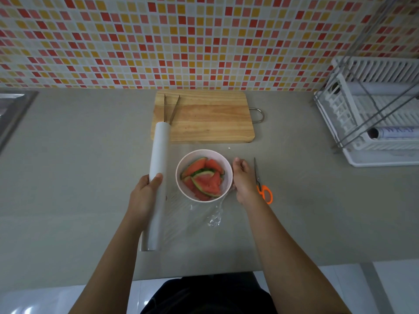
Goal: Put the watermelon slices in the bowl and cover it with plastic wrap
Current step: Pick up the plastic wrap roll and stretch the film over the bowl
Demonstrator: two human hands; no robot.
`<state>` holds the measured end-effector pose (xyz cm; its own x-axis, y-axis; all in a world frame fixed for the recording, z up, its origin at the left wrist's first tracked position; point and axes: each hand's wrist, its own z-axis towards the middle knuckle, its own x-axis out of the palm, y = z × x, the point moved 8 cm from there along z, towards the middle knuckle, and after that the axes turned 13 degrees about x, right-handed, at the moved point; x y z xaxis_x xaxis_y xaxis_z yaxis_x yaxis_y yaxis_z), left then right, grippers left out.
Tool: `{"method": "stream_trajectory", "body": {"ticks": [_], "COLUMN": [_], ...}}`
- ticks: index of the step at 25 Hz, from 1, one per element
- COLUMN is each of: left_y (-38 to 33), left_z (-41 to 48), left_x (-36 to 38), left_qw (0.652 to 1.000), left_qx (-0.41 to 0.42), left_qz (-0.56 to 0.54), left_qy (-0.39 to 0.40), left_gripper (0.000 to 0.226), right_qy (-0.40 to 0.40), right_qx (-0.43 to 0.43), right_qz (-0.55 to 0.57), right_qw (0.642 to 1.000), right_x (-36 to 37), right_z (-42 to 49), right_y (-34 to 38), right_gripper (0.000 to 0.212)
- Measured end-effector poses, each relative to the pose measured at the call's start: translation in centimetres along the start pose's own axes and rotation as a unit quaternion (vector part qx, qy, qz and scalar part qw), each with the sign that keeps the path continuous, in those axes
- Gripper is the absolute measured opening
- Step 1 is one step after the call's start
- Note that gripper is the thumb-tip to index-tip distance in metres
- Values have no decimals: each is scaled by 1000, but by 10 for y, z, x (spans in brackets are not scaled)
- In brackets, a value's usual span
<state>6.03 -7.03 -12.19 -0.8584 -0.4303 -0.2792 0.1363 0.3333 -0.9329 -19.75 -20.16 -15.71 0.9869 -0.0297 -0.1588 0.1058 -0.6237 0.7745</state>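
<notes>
Gripping the roll of plastic wrap [156, 177] around its middle, the left hand [142, 196] holds it lengthwise just left of the bowl [223, 163], the roll's far end reaching over the near-left corner of the cutting board [210, 118]. Clear film [214, 219] runs from the roll toward the right hand [243, 180] and wrinkles on the counter [79, 166] at the bowl's near side. Whether any of it lies over the bowl's mouth cannot be told.

The right hand sits against the bowl's right wall, fingers curled, with the film's free end gathered at them. It looks to be grasping that end.

The watermelon slices [204, 180] are piled inside the bowl, red flesh and green rind below the rim. The bowl stands just in front of the board's near edge.

Orange-handled scissors [260, 182] lie just right of the right hand, blades pointing away toward the wall. Metal tongs [170, 107] rest on the left part of the board, touching the roll's far end.

Bare counter stretches left of the roll up to the sink [13, 109] at the far-left edge. On the right, open surface lies between the scissors and the white dish rack [374, 137] by the wall. The counter's front edge runs well behind both hands, crossed by the 2 forearms.
</notes>
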Motion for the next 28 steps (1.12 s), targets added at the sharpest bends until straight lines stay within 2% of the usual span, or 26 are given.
{"method": "stream_trajectory", "body": {"ticks": [4, 6, 8, 9, 10, 11, 12, 14, 16, 19, 21, 25, 28], "left_y": [4, 4, 3, 3, 3, 3, 2, 2, 1, 0, 1, 1, -1], "left_z": [-2, -3, -4, -4, -4, -4, -4, -3, -4, -4, -6, -9, -8], "left_x": [9, 13, 15, 16, 17, 18, 18, 19, 20, 22, 25, 26, 25], "left_qw": [1000, 1000, 1000, 1000, 1000, 1000, 1000, 1000, 999, 998, 997, 996, 996], "left_qx": [-12, -12, -12, -10, -8, -5, -1, 3, 6, 17, 19, 16, 23], "left_qz": [5, -3, -4, -2, -1, 3, 11, 26, 33, 55, 64, 73, 78], "left_qy": [1, -6, -8, -9, -9, -10, -11, -16, -19, -21, -27, -40, -38], "left_gripper": [22, 20, 19, 21, 24, 25, 25, 24, 23, 20, 20, 21, 20], "right_qy": [42, -1, -142, -205, -222, -186, -114, 30, 70, 72, 47, -35, -66], "right_qx": [119, 117, 43, -29, -111, -179, -217, -208, -184, -118, -81, -42, -60], "right_qz": [10, -30, -29, 13, 54, 69, 63, 22, 8, 54, 41, -62, -207], "right_qw": [992, 993, 989, 978, 967, 964, 967, 978, 980, 989, 995, 997, 974], "right_x": [10, 9, -10, -21, -26, -21, -9, 18, 26, 27, 27, 20, 17], "right_z": [-2, -6, -13, -22, -31, -36, -38, -34, -29, -21, -20, -22, -23], "right_y": [-11, -8, 2, 11, 20, 27, 30, 24, 17, 8, 6, 5, 19], "right_gripper": [31, 40, 48, 45, 40, 38, 41, 51, 59, 58, 59, 73, 74]}}
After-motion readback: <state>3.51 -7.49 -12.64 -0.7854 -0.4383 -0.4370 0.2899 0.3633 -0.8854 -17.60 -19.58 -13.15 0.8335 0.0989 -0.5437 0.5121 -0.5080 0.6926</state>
